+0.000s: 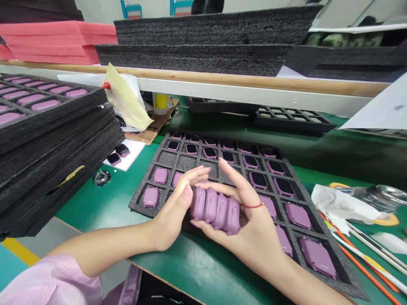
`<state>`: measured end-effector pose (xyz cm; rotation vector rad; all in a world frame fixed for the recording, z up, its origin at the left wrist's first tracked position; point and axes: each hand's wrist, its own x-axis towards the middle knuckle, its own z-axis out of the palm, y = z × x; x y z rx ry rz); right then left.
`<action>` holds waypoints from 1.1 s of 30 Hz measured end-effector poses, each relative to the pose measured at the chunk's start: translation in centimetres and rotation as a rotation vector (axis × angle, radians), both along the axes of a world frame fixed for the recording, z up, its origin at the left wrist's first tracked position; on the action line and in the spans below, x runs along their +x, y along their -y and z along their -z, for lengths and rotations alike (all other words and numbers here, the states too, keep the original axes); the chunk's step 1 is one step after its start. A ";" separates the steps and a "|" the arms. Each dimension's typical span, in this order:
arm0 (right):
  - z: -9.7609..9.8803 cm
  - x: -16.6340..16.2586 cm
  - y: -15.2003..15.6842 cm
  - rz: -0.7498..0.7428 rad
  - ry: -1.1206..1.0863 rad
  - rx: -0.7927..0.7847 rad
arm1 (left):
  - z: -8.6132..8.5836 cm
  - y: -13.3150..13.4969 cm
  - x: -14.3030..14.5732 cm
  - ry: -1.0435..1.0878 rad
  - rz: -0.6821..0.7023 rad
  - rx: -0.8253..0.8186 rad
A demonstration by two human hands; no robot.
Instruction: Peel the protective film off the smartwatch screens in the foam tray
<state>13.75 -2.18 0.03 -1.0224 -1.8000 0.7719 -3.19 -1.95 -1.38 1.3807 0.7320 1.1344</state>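
Observation:
My right hand (251, 224) is cupped palm-up and holds a row of several purple watch bodies (216, 208) standing on edge. My left hand (178, 203) presses against the left end of that row, thumb and fingers closed on the outermost piece. Both hands hover over the front of a black foam tray (187, 162). Many of the tray's square pockets hold purple watch bodies, some face up with dark screens (258, 179), some back up (151, 196). A few pockets near the tray's middle left are bare.
A tall stack of filled foam trays (47, 140) stands at the left. Two loose watch bodies (118, 154) lie on a white card. More foam trays (292, 119) sit behind, under a shelf with foam sheets (203, 42). Plastic bags and orange-white sticks (359, 250) lie at the right.

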 end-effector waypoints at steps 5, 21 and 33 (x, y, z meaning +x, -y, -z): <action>-0.1 0.6 -0.2 -0.017 0.046 0.147 | -0.5 -0.6 0.4 0.179 0.029 -0.362; 0.2 0.6 -0.6 -0.080 0.085 0.241 | -0.8 -0.9 0.7 0.222 0.110 -0.540; 0.8 0.4 -1.0 -0.138 0.105 0.239 | -0.8 -0.8 0.7 0.091 0.242 -0.347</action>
